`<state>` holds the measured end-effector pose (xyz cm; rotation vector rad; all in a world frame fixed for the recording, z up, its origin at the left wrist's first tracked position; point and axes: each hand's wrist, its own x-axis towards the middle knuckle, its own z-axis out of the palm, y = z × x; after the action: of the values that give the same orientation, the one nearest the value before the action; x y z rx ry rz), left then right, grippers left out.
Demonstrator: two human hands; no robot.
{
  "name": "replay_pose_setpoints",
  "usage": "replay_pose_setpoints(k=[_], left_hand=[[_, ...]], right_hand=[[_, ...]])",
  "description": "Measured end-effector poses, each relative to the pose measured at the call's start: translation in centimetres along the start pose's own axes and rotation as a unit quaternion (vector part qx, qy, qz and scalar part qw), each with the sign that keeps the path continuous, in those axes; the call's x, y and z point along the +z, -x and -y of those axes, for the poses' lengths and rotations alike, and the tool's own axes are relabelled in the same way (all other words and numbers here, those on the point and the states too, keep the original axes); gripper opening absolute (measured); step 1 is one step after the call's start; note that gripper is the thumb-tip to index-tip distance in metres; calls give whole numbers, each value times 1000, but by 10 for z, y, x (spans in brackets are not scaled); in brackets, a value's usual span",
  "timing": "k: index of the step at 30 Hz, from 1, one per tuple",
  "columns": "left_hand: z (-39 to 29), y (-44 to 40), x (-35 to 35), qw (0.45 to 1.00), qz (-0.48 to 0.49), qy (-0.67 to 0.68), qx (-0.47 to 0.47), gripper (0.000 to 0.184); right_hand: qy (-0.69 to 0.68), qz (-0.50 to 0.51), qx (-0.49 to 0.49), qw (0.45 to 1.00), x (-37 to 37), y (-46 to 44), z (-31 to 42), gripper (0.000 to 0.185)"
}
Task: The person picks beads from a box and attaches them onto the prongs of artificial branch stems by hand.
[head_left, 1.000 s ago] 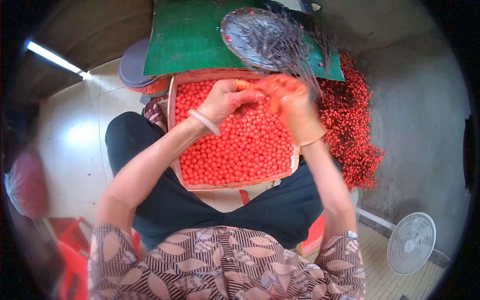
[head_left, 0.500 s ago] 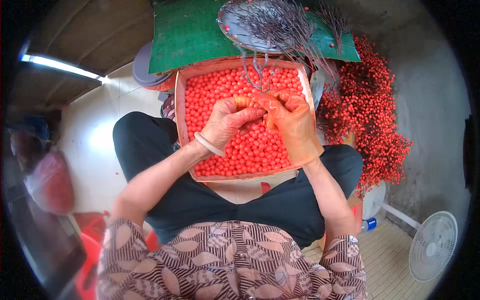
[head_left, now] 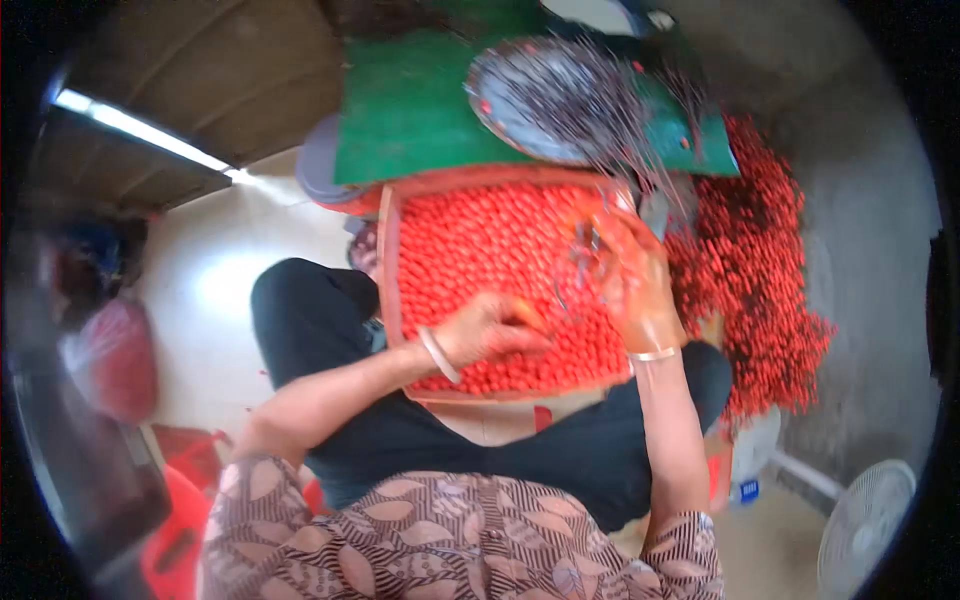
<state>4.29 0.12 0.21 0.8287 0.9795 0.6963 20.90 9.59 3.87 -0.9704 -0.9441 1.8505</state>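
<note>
A shallow box (head_left: 390, 270) full of loose red berries (head_left: 480, 250) lies between my knees. Over its right side, my right hand (head_left: 640, 285), in an orange rubber glove, is closed round a thin grey branched twig (head_left: 585, 250). The twig is blurred, and part of it hides behind the glove. My left hand (head_left: 490, 330) hovers above the box's lower middle, apart from the right. An orange cover sits on one of its fingers and a pale bangle on its wrist. Motion smears its fingers, so I cannot make out whether they hold anything.
Beyond the box, a round tray (head_left: 490, 110) of bare twigs (head_left: 580, 90) rests on a green board (head_left: 400, 110). Berry-laden branches (head_left: 750, 270) are heaped along the right wall. A white fan (head_left: 865, 535) stands lower right, and a bag of red contents (head_left: 115, 360) sits at left.
My hands were together on the twig; now they are apart. The right has moved right with the twig, and the left has moved lower. The whole view has shifted and blurred.
</note>
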Motion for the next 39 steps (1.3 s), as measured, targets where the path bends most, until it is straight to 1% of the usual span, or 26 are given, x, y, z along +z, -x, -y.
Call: replay_pose_setpoints(k=[1, 2, 4, 5, 7, 8, 9, 10, 11, 12, 13, 14, 16, 17, 18, 19, 23, 26, 27, 30, 33, 36, 39], left_hand=[[2, -2, -2, 999, 5, -43, -2, 13], [8, -4, -4, 999, 29, 32, 20, 13], [9, -7, -10, 997, 58, 52, -28, 13], [9, -8, -15, 999, 13, 47, -9, 13], [9, -12, -21, 997, -69, 42, 19, 12], [-18, -1, -19, 991, -122, -3, 56, 15], [-13, -6, -29, 988, -147, 5, 50, 18], [-22, -7, -31, 984, -154, 5, 93, 21], [-22, -9, -34, 974, -150, 142, 94, 22], [-25, -8, -37, 976, -141, 121, 112, 23], [-30, -10, -35, 967, -150, 141, 150, 21], [-33, -8, -35, 965, -159, 154, 137, 17], [-32, -10, -41, 961, -133, 185, 155, 21], [-31, -11, -42, 960, -124, 192, 164, 20], [-32, -12, -42, 958, -116, 197, 175, 19], [-33, -12, -43, 955, -108, 201, 189, 17], [-36, -13, -39, 956, -97, 206, 185, 15], [-37, -12, -38, 960, -104, 188, 182, 14], [-37, -12, -37, 959, -109, 191, 180, 13], [-36, -13, -36, 960, -108, 189, 179, 13], [-36, -12, -32, 961, -138, 166, 176, 12], [-34, -11, -33, 963, -124, 157, 180, 11], [-35, -10, -31, 964, -138, 158, 166, 11]], right_hand=[[-3, -5, -9, 1000, 2, -1, -1, 29], [-4, -13, -17, 1000, 4, -2, -2, 27], [11, -51, -21, 998, 10, -2, -2, 24], [20, -75, -22, 997, 11, -4, -1, 23], [61, -58, -18, 996, 9, -7, -2, 23], [83, -58, -12, 995, 7, -4, -3, 22], [76, -106, -19, 991, 13, -1, -8, 20], [109, -94, -6, 990, 18, 1, -10, 18], [141, -83, 11, 986, 22, 1, -9, 17], [171, -72, 29, 982, 23, 3, -9, 16], [167, -60, 30, 984, 23, 6, -11, 15], [163, -42, 26, 985, 23, 5, -13, 14], [160, -13, 24, 987, 27, 10, -12, 14], [163, 0, 25, 986, 30, 13, -9, 14], [165, 15, 23, 986, 33, 14, -10, 13], [162, 6, 4, 987, 35, 13, -13, 12], [219, -19, 1, 976, 44, 20, -8, 11], [202, -18, -11, 979, 44, 21, -13, 9], [213, -33, -16, 976, 45, 22, -13, 9], [227, -36, -14, 973, 48, 27, -10, 10], [240, -46, -47, 969, 51, 31, -13, 10], [261, -39, -44, 964, 50, 32, -13, 9], [263, -50, -46, 962, 53, 33, -13, 9]])
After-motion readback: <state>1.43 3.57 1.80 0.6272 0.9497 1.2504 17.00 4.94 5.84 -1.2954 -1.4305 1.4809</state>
